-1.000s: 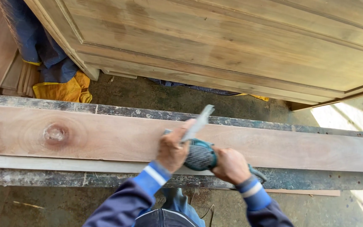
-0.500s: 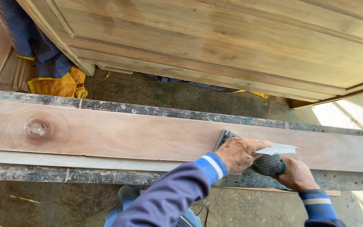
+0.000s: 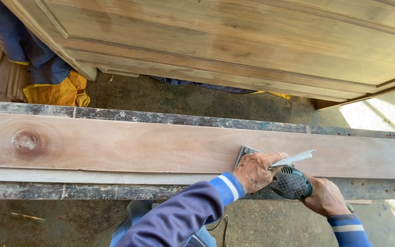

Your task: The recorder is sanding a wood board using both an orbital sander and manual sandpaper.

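A long reddish wooden plank (image 3: 129,146) with a dark knot at its left lies across a paint-stained bench rail (image 3: 161,120). A green-and-black electric sander (image 3: 290,182) sits on the plank's near edge, right of centre. My left hand (image 3: 255,169) presses down on the sander's front, and a flat grey strip of sandpaper (image 3: 293,158) sticks out from under its fingers to the right. My right hand (image 3: 324,197) grips the sander's rear handle. Both arms wear blue sleeves with pale cuff stripes.
A large panelled wooden cabinet (image 3: 234,41) lies on its side beyond the bench. Blue and yellow cloth (image 3: 53,84) is bunched at the far left beside stacked boards (image 3: 3,77). Concrete floor (image 3: 193,103) shows between bench and cabinet. Bright sunlight (image 3: 376,121) falls at right.
Both hands and the sander slid right along the plank from its middle, then edged slightly back toward me. The sandpaper strip swung from pointing up to pointing right. The view shifted rightward.
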